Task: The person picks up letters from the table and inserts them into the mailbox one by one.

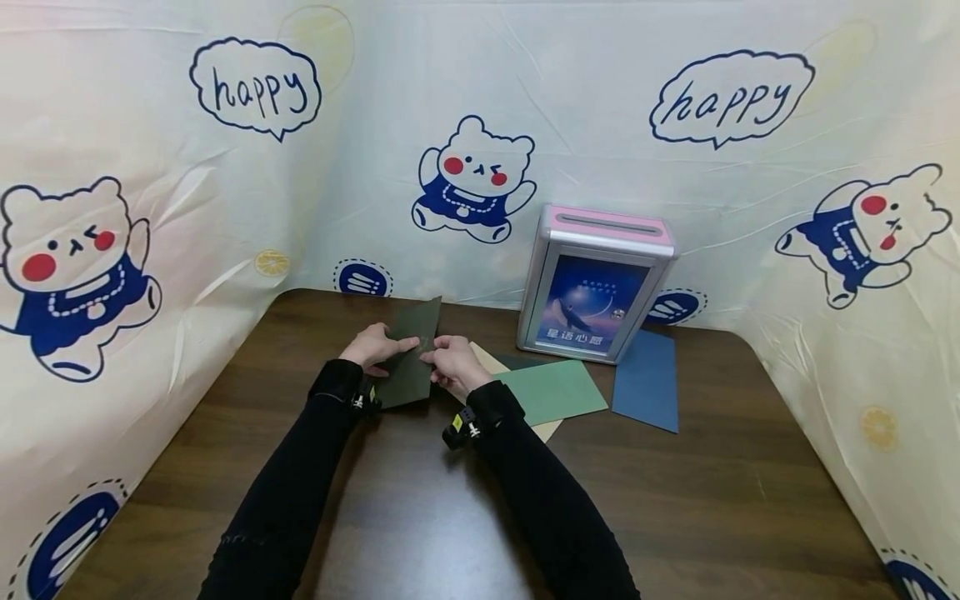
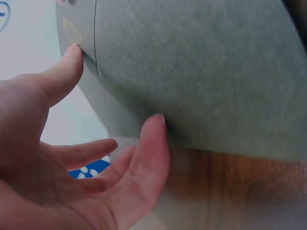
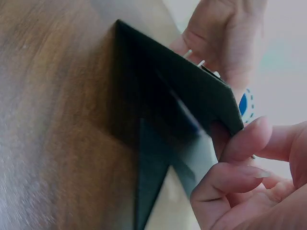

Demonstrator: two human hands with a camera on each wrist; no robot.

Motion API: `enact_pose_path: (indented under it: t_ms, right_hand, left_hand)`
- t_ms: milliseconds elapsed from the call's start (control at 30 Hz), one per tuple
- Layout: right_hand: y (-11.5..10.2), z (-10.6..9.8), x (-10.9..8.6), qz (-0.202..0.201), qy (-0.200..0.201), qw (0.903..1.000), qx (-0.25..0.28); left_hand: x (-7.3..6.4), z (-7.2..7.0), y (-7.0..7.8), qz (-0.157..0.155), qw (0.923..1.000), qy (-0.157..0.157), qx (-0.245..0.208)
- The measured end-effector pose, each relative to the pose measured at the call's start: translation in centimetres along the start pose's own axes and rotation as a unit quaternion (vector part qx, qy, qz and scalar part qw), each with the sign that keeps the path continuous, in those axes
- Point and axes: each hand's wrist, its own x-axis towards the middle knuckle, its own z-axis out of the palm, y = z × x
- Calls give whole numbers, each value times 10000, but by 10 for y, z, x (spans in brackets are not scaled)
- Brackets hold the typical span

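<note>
A dark green paper envelope (image 1: pixel 408 367) stands tilted on its edge on the table between the hands. A slit and a small gold mark show on its face in the left wrist view. The left hand (image 1: pixel 372 348) is on its left side, one fingertip by the gold mark and another lower on the face, the fingers loosely extended. From the right, the right hand (image 1: pixel 456 364) pinches the edge between thumb and bent finger (image 3: pixel 247 141). In the right wrist view the envelope (image 3: pixel 192 81) is seen nearly edge-on, the left hand (image 3: pixel 225 40) behind it.
Right of the hands lies a light green paper rectangle (image 1: pixel 555 392) over a cream one (image 1: pixel 549 430) and a dark green one (image 1: pixel 525 362). A silver and pink box (image 1: pixel 596 283) with a top slot stands behind. A blue rectangle (image 1: pixel 645 383) lies beside it. Patterned cloth surrounds the table.
</note>
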Motion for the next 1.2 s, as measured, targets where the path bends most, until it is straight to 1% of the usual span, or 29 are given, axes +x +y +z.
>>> enact_pose_path:
  t_ms: [100,200,300,367,433,500,600,700,833,933,1000,1100,1200]
  right_hand:
    - [-5,-12,-8,-152,56,9998,-124]
    - [-11,-25,-19,-345,144,9990,-226]
    - [-19,-39,-33,-528,136,9981,-282]
    - [-25,-49,-44,-688,136,9970,-320]
    - [-31,-58,-54,-864,163,9956,-327]
    - [-36,-68,-64,-1086,236,9931,-371]
    - [-45,-81,-80,-1438,380,9879,-435]
    - [-55,-91,-94,-1770,539,9810,-590]
    - [-65,-102,-112,-1982,702,9739,-850]
    - [-70,-111,-124,-1995,793,9709,-1065]
    - [-72,-119,-132,-2071,867,9668,-1222]
    - [-77,-132,-142,-2289,957,9595,-1335]
    - [-84,-144,-151,-2567,1021,9508,-1402]
  left_hand:
    - [-3,3,10,225,9994,-122,-243]
    - [-8,4,22,507,9982,-171,-288]
    - [-14,5,35,773,9966,-100,-255]
    - [-19,7,44,1043,9943,-17,-230]
    - [-24,10,54,1385,9900,56,-272]
    - [-29,13,65,1715,9844,191,-338]
    - [-37,17,82,2174,9741,425,-452]
    - [-45,20,98,2452,9655,668,-561]
    - [-56,23,116,2679,9572,758,-790]
    - [-64,25,129,2827,9515,784,-926]
    - [-69,26,138,2960,9464,835,-988]
    - [-75,27,153,3283,9334,875,-1158]
    - [-80,26,169,3728,9125,916,-1411]
